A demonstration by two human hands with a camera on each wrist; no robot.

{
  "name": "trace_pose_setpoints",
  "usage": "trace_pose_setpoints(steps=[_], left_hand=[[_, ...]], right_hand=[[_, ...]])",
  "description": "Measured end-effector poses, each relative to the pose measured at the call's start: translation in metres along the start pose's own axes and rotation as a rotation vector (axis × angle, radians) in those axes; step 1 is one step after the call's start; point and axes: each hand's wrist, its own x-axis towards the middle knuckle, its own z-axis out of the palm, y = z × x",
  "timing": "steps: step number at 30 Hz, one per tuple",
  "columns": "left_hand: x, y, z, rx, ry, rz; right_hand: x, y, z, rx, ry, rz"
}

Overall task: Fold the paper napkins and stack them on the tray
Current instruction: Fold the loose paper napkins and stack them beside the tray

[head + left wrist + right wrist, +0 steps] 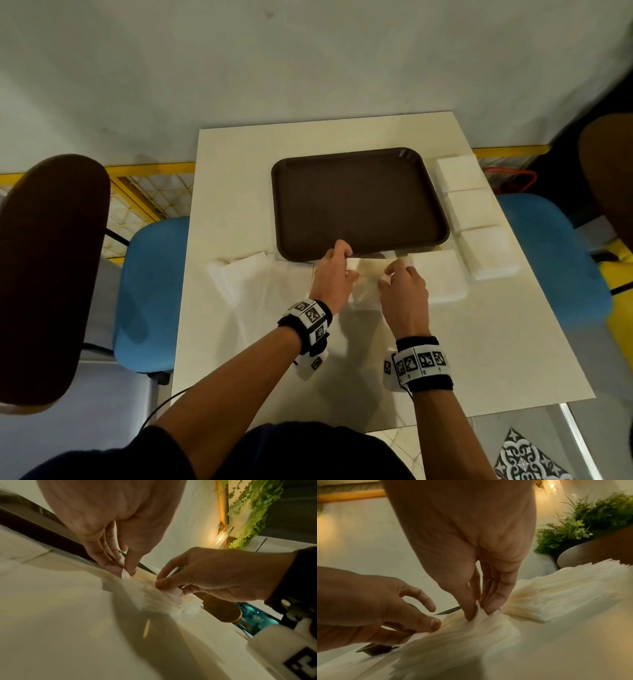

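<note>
black wristbands (306,327) with white square-code marker blocks on both wrists; dark short sleeves (154,452); thin black cable.

napkin (471,632) is thin white paper with a ribbed, embossed texture. tray (359,200) looks like dark brown plastic, matt with a slight sheen. table (445,342) is smooth cream laminate, pretty matt.

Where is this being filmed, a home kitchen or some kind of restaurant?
Probably a cafe or canteen, though that is a guess: a brown serving tray, stacks of paper napkins beside it, a small table with blue chairs.
</note>
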Motion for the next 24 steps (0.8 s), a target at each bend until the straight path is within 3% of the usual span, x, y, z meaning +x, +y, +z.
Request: trace_pose_setpoints(steps=[7,14,20,24], left_hand=[[-0.007,-0.004,-0.003,0.024,-0.039,0.005],[-0.024,-0.04,-0.057,0.035,0.155,0.006],[-0.039,-0.084,-0.101,0.105,0.275,-0.139],[-0.046,-0.101,-0.11,0.186,0.228,-0.279]], right_hand=[[-0.005,-0.004,0.004,-0.126,-0.014,-0.009],[-0.003,-0.006,-0.004,-0.086,0.036,0.001],[-0.007,-0.001,0.012,-0.212,0.0,-0.015],[-0.013,-0.013,0.018,-0.227,0.155,-0.12]])
